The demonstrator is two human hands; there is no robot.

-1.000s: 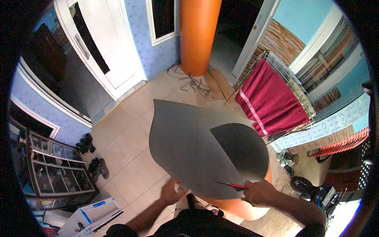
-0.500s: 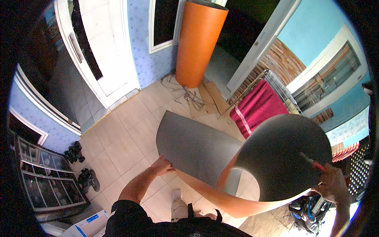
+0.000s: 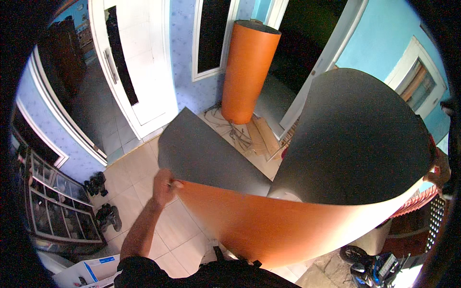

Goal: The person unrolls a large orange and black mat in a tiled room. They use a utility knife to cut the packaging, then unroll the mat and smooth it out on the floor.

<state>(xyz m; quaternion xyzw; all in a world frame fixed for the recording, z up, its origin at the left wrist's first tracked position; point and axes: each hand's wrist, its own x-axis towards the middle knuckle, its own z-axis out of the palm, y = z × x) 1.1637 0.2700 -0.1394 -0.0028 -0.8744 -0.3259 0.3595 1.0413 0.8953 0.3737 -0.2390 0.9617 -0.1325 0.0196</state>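
Note:
A large flexible sheet (image 3: 269, 225), orange on its outer face and dark grey inside, curves upright in front of me. My left hand (image 3: 165, 186) is closed on its near edge toward the left end, with the thumb along the edge. At the far right, my right hand (image 3: 436, 172) grips the sheet's other end; it is dim and partly hidden. Any tool in that hand cannot be made out clearly. The sheet's left part leans out flat, and its right part bends round into a tall curl.
A standing orange roll (image 3: 249, 72) is by the wall, with tangled strips (image 3: 237, 137) at its foot. A white door (image 3: 139, 72) is at the left. Shoes (image 3: 108, 217), a glass-fronted cabinet (image 3: 60, 201), a white box (image 3: 91, 271) and a motorcycle (image 3: 377, 266) stand around.
Both hands have lifted and moved apart, spreading the sheet wider and raising its right curl. The sheet now covers the red cloth. The red-handled tool in my right hand is no longer clearly visible.

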